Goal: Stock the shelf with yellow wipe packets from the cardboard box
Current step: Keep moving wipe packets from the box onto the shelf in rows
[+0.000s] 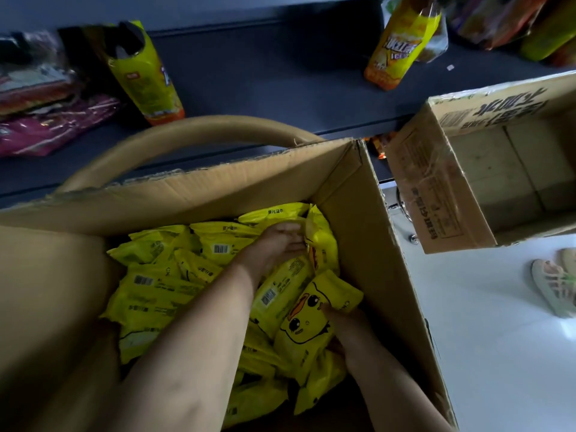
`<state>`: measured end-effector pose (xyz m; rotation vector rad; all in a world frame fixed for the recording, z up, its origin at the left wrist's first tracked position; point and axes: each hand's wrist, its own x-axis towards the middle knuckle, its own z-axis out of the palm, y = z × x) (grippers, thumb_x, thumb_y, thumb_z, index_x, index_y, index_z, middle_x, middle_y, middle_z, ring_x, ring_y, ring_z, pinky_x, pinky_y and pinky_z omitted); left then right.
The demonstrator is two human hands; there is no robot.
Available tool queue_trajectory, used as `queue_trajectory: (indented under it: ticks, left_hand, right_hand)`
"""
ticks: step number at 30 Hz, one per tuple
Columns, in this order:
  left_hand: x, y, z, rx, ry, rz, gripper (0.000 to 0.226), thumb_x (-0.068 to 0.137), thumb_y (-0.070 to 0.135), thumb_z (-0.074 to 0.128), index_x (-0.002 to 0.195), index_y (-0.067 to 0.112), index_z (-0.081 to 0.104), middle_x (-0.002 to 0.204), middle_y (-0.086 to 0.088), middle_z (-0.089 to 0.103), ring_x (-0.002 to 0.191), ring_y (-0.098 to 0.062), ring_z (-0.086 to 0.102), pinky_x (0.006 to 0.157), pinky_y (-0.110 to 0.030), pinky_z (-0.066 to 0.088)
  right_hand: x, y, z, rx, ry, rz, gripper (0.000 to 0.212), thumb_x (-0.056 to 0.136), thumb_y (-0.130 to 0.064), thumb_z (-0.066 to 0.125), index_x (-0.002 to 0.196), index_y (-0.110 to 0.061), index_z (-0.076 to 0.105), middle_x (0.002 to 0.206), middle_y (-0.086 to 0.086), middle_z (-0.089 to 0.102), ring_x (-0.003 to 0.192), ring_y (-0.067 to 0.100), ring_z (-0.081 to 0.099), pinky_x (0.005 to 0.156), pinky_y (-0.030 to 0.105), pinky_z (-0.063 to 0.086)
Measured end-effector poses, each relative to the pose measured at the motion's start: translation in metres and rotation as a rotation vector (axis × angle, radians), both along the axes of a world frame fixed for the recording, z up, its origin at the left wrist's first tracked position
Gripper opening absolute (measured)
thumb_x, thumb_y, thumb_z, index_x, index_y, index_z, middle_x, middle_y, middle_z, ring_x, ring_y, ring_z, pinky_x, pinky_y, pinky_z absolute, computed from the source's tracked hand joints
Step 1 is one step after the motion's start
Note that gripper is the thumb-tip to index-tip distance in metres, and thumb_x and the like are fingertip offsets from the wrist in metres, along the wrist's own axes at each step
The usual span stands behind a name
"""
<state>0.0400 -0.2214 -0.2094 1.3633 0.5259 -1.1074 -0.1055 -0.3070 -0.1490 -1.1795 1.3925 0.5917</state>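
Note:
An open cardboard box [218, 188] in front of me holds several yellow wipe packets [156, 288], some showing a duck face, some barcodes. My left hand [277, 244] reaches deep into the box and closes its fingers on an upright yellow packet [322, 241] at the far right corner. My right hand [346, 325] grips the lower edge of a duck-face packet [314, 316] near the box's right wall. Beyond the box runs the dark shelf [265, 88].
On the shelf stand two yellow-orange drink packs [146, 76] [399, 42], with pink and red snack bags [46, 120] at left and more bags at top right. A second, empty cardboard box [436, 182] sits at right. Sandalled feet [554, 285] stand on the white floor.

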Motion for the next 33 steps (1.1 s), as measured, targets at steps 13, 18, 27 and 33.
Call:
queue_trajectory:
  ticks: [13,18,27,33]
  left_hand:
    - [0.012,-0.007,-0.011,-0.143,-0.318,-0.581,0.056,0.089,0.007,0.060,0.138,0.010,0.035,0.130,-0.006,0.048,0.119,-0.015,0.047,0.072,-0.011,0.049]
    - [0.016,-0.007,-0.004,-0.093,-0.403,-0.707,0.055,0.085,0.021,0.068,0.133,0.012,0.044,0.133,-0.005,0.054,0.125,-0.018,0.048,0.100,-0.027,0.039]
    - [0.013,0.025,0.036,-0.135,-0.432,-0.550,0.030,0.089,0.028,0.060,0.117,0.017,0.061,0.110,0.002,0.065,0.100,-0.011,0.062,0.092,-0.025,0.046]
    - [0.007,0.062,0.085,-0.074,-0.376,-0.462,0.036,0.091,0.037,0.054,0.123,0.022,0.052,0.112,0.005,0.059,0.108,-0.015,0.056,0.095,-0.029,0.041]
  right_hand:
    - [-0.007,-0.009,-0.003,-0.002,0.007,0.009,0.016,0.092,-0.021,0.060,0.107,-0.018,0.060,0.090,0.003,0.064,0.073,0.018,0.059,0.052,0.027,0.043]
    - [-0.013,-0.008,0.000,-0.030,0.013,-0.047,0.024,0.089,-0.019,0.063,0.113,-0.016,0.059,0.104,0.010,0.065,0.086,0.025,0.061,0.057,0.031,0.046]
    - [-0.005,-0.002,0.029,-0.091,-0.058,-0.118,0.038,0.086,-0.019,0.066,0.122,-0.013,0.055,0.119,0.013,0.062,0.102,0.029,0.058,0.058,0.032,0.045]
    - [0.000,0.006,0.069,-0.070,-0.239,-0.175,0.033,0.089,-0.015,0.062,0.121,-0.010,0.056,0.112,0.013,0.065,0.103,0.032,0.061,0.082,0.042,0.049]
